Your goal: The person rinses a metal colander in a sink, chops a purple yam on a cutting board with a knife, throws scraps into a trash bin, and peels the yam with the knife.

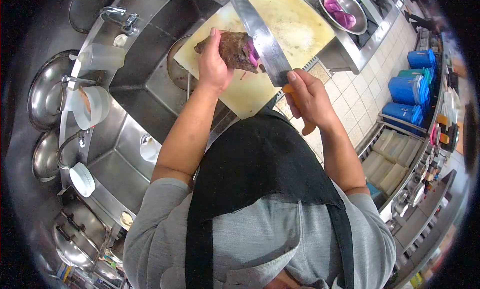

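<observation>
Over the pale yellow cutting board (300, 31), my left hand (215, 66) is wrapped round a brown, rough-skinned root (232, 50). The root's right end shows bright purple flesh. My right hand (308, 96) grips the orange handle of a large knife (265, 44). Its wide blade slants up and to the left, right beside the purple end; whether it touches the flesh I cannot tell. At the upper right, a steel bowl (364, 25) holds purple pieces (340, 13).
Steel sinks (125, 164) lie under and left of the board, with a faucet (120, 16) and plastic containers (90, 106) on their rim. Blue bins (405, 89) stand at the right beyond the tiled floor. A stove (382, 19) is at the upper right.
</observation>
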### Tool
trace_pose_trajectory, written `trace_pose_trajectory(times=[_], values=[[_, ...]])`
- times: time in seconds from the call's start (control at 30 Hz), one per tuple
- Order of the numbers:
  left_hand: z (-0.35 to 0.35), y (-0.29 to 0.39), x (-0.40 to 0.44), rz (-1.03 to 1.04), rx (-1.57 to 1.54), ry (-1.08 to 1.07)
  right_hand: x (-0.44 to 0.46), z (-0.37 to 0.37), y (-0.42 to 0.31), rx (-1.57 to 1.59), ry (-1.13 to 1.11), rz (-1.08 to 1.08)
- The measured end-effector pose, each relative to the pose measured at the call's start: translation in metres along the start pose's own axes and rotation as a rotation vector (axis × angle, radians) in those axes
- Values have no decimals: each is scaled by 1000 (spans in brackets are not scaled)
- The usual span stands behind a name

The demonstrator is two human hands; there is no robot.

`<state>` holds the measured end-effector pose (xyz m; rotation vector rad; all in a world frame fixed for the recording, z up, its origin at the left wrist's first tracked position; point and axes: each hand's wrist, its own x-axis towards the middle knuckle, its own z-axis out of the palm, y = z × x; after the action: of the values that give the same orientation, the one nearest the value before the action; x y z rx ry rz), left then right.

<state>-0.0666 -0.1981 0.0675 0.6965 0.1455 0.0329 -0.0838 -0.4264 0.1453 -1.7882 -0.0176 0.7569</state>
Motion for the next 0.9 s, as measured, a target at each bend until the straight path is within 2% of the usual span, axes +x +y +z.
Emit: trace_pose_trajectory(times=[0.07,0.17,0.23,0.37,0.5,0.6,0.67,0.73,0.8,0.9], values=[[-7,-9,5,-6,21,57,5,-1,-3,23,-27,24],[-17,-10,5,-63,-15,-36,10,-1,-3,71,-57,40],[-18,-15,6,-82,-16,8,15,0,-4,89,-79,44],[7,-15,-6,-163,-35,29,27,2,-10,125,-94,31],[0,-23,-4,-178,-56,30,31,2,-15,135,-114,45],[-4,-23,0,-161,8,163,33,3,-13,103,-111,36],[-1,-26,8,53,70,301,29,6,-3,-285,154,-183],[-12,-29,15,75,86,328,15,9,-8,-294,157,-169],[-17,-31,16,88,105,354,4,10,-4,-313,165,-412],[-7,-32,16,93,116,426,-4,10,5,-438,163,-451]])
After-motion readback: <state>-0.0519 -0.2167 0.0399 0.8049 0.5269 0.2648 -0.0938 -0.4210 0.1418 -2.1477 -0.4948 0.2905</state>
